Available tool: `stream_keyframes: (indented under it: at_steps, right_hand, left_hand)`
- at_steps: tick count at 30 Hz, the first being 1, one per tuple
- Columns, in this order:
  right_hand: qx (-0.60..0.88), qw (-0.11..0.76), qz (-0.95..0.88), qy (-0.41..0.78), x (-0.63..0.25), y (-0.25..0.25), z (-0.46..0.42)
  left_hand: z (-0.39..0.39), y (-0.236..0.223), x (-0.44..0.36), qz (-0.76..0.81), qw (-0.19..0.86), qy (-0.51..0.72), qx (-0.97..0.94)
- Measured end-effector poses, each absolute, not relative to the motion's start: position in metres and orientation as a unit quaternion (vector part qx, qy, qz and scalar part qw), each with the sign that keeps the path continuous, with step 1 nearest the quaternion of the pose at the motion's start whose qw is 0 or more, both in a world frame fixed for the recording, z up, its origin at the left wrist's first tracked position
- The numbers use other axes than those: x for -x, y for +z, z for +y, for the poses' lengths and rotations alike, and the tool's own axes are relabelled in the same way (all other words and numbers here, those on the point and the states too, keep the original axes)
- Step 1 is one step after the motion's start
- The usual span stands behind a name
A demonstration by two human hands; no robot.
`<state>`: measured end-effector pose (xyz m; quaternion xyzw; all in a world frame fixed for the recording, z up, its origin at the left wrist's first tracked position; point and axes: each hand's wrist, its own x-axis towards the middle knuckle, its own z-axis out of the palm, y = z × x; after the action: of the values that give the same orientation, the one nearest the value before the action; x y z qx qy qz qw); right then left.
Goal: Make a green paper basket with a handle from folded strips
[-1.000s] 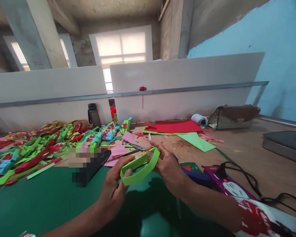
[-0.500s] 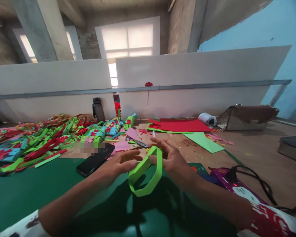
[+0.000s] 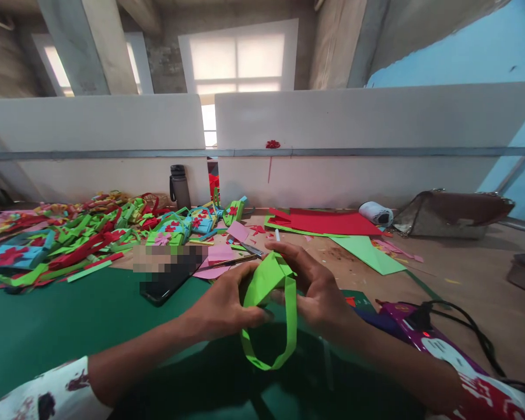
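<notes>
Between my hands is a bright green folded-paper piece (image 3: 266, 279), with a long strip hanging from it in a loop towards me. My left hand (image 3: 231, 297) is closed on its left side, thumb along the lower edge. On the other side my right hand (image 3: 312, 286) grips the folded part, with its fingers reaching over the top and partly hidden behind the paper. The loop hangs above the green mat (image 3: 87, 315). Just beyond my hands lie scissors (image 3: 251, 249) and pink paper pieces (image 3: 221, 254).
A phone (image 3: 168, 286) lies left of my hands. Colourful paper strips and small paper bags (image 3: 170, 227) are heaped at the left, before a dark bottle (image 3: 179, 186). Red sheets (image 3: 328, 221), a handbag (image 3: 455, 213) and a purple power strip (image 3: 402, 318) are on the right.
Half a second ago the green paper showed as an open ring with my left fingers loosely at its edge. Now it is turned, showing a flat face, and both hands grip it.
</notes>
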<state>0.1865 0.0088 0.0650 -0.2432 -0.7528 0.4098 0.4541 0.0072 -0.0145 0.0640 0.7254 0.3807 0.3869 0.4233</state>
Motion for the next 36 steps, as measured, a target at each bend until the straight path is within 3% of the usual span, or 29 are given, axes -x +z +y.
stream_keyframes:
  at_steps: [8, 12, 18, 25, 36]
  right_hand:
    - [0.233, 0.478, -0.807, 0.257, -0.188, 0.060, 0.013]
    - [0.238, 0.461, -0.826, 0.220, -0.190, 0.057, 0.017]
    - [0.248, 0.446, -0.840, 0.182, -0.188, 0.059, 0.012]
    - [0.260, 0.462, -0.842, 0.099, -0.188, 0.060, 0.008]
    - [0.182, 0.476, -0.860, -0.026, -0.190, 0.059, 0.007]
  left_hand:
    - [-0.014, 0.057, -0.004, 0.430, 0.251, 0.408, -0.766]
    - [-0.015, 0.056, -0.002, 0.418, 0.238, 0.399, -0.781]
    - [-0.017, 0.058, -0.004, 0.398, 0.279, 0.399, -0.777]
    - [-0.012, 0.058, 0.001, 0.310, 0.528, 0.389, -0.688]
    - [-0.010, 0.051, 0.010, 0.280, 0.568, 0.389, -0.669]
